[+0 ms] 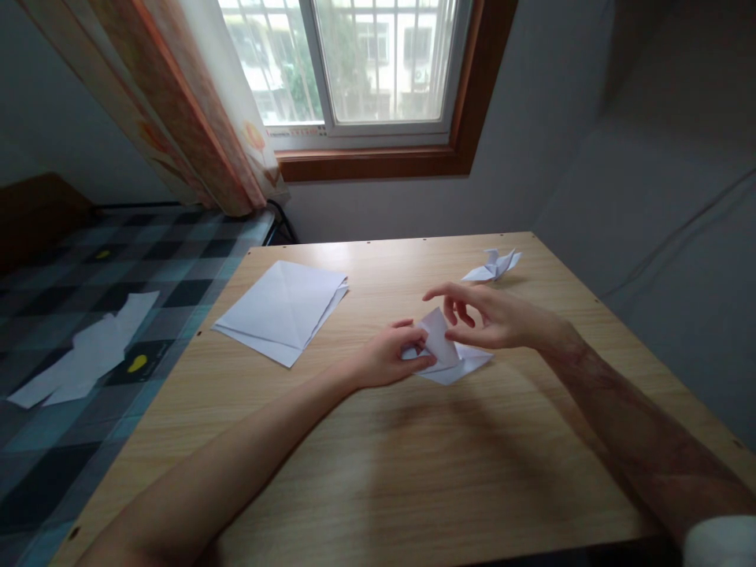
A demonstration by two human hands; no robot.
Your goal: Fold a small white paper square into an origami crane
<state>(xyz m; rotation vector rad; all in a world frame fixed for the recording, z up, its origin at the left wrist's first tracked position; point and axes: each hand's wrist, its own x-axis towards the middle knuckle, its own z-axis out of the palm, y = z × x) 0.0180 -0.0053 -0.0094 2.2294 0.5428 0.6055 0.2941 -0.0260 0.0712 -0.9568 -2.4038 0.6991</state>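
Observation:
A partly folded sheet of white paper (440,342) lies near the middle of the wooden table, with one flap standing up from it. My left hand (398,350) grips its left side, fingers and thumb closed on the paper. On the right, my right hand (478,311) hovers over the flap with its fingers apart and curved. Its thumb is close to the flap's right edge; whether it touches I cannot tell. Behind my right hand, a folded white paper crane (493,265) sits near the far right corner.
A stack of square white paper sheets (283,307) lies on the left of the table (331,472). To the left is a bed (35,465) with a checked cover and white paper strips (88,350) on it. A window (383,71) and curtain (194,110) are beyond.

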